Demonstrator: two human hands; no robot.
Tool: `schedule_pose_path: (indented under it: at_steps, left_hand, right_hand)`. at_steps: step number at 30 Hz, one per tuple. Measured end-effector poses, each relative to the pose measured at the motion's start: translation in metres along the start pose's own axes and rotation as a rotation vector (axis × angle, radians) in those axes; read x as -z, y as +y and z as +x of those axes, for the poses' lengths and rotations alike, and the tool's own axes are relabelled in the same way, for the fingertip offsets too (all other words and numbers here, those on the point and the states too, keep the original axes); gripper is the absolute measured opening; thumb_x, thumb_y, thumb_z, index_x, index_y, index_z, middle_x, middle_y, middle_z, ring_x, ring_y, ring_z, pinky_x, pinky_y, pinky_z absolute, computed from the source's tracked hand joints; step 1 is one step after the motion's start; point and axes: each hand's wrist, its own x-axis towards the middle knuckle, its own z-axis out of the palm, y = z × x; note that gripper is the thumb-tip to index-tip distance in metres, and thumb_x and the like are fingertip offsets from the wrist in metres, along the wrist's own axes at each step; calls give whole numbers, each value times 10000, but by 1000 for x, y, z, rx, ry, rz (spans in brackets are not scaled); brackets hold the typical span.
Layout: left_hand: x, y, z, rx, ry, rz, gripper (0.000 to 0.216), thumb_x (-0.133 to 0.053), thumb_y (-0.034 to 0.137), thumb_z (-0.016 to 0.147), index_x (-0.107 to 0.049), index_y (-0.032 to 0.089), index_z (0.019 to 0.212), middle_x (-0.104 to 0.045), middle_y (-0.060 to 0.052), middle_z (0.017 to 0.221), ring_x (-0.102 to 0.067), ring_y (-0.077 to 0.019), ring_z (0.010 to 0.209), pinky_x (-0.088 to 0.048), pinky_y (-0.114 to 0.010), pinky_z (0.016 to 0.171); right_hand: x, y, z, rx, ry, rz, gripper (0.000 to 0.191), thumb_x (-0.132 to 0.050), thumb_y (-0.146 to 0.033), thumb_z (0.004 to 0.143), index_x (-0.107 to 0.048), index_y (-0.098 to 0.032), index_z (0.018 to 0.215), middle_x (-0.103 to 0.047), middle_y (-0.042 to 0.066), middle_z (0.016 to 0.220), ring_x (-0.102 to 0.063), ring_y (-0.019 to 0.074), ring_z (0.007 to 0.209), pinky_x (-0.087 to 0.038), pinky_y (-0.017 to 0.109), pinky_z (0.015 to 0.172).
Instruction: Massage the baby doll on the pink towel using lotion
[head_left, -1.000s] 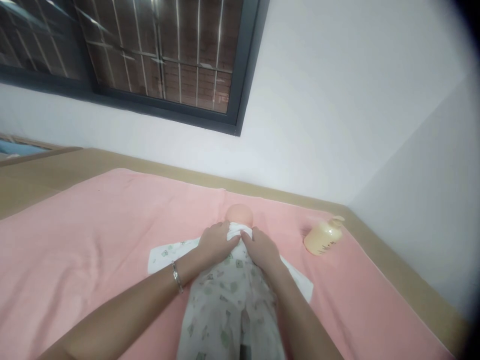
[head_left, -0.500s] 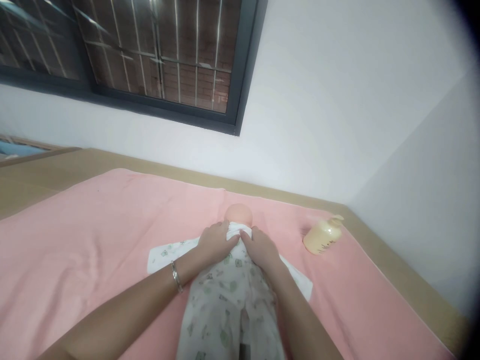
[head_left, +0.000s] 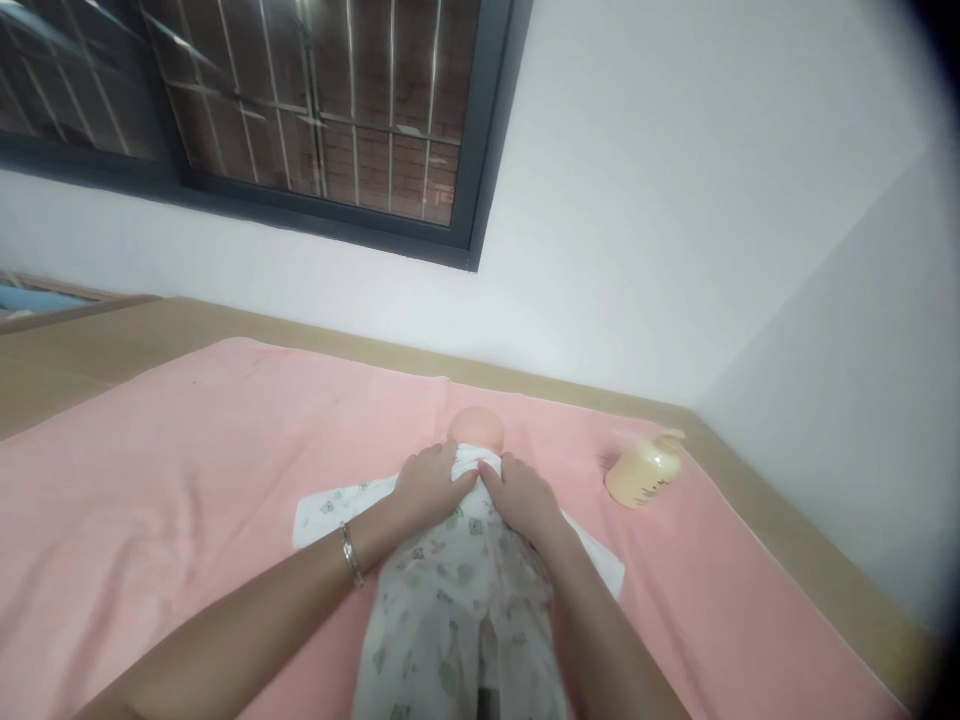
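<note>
A baby doll lies on its back on a pink blanket (head_left: 187, 470), its bald head (head_left: 477, 430) pointing toward the far wall. It wears a white printed garment (head_left: 457, 610) with small green figures. My left hand (head_left: 431, 482), a silver bracelet on its wrist, rests on the doll's chest with fingers curled on the garment's collar. My right hand (head_left: 521, 497) lies beside it, fingers also closed on the collar fabric just below the head. The two hands nearly touch.
A cream pump bottle (head_left: 643, 470) lies on its side on the blanket to the right of the doll. The tan bed edge (head_left: 787, 540) meets white walls at the corner. A barred dark-framed window (head_left: 300, 110) is above the far wall.
</note>
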Motion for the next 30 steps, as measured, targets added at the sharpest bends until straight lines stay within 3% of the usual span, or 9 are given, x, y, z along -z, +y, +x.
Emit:
schedule_pose_path:
  at_steps: [12, 14, 18, 20, 24, 27, 30]
  left_hand:
    - [8, 6, -2, 19, -54, 41, 308, -418, 492, 866, -541, 216, 928, -619, -50, 870, -576, -208, 785, -396, -303, 664]
    - [10, 9, -6, -1, -64, 115, 284, -383, 438, 892, -549, 216, 954, -611, -67, 909, -570, -221, 822, -403, -317, 682]
    - [13, 18, -18, -193, -138, 401, 299, -376, 294, 888, -564, 234, 1114, -573, -131, 1079, -533, -307, 967, -395, -403, 743]
    - [13, 23, -23, -183, -129, 446, 331, -358, 284, 894, -556, 214, 1151, -564, -158, 1089, -524, -330, 982, -390, -439, 766]
    - [13, 27, -26, -85, -62, 374, 385, -273, 352, 934, -566, 167, 1104, -572, -181, 1063, -533, -320, 970, -388, -460, 799]
    - [12, 22, -21, -151, -114, 391, 333, -313, 313, 914, -596, 192, 1040, -572, -161, 1067, -523, -316, 977, -392, -448, 779]
    - [12, 17, -16, -198, -131, 404, 331, -301, 291, 914, -615, 197, 962, -571, -142, 1074, -519, -294, 963, -399, -426, 762]
  right_hand:
    - [4, -18, -30, 77, 111, -300, 474, -225, -485, 981, -552, -147, 1041, -609, 173, 1019, -571, 301, 968, -373, 435, 835]
    - [4, -18, -29, 73, 111, -293, 475, -227, -489, 979, -551, -149, 1045, -610, 174, 1016, -569, 303, 972, -370, 439, 840]
    - [5, -14, -23, 41, 76, -278, 451, -251, -465, 981, -559, -145, 1061, -620, 165, 1006, -578, 290, 945, -383, 408, 806]
    - [7, -11, -20, 104, 27, -303, 387, -292, -423, 981, -554, -174, 1118, -613, 154, 1050, -572, 283, 961, -384, 386, 788]
    - [8, -10, -21, 199, 9, -341, 349, -308, -387, 981, -550, -205, 1154, -596, 149, 1105, -556, 291, 995, -371, 414, 820]
    - [5, -14, -27, 97, 83, -293, 432, -260, -442, 984, -566, -152, 1078, -611, 163, 1046, -558, 297, 991, -332, 472, 896]
    - [4, -17, -32, 106, 118, -276, 428, -270, -447, 979, -552, -143, 1082, -605, 170, 1061, -545, 300, 1023, -306, 485, 928]
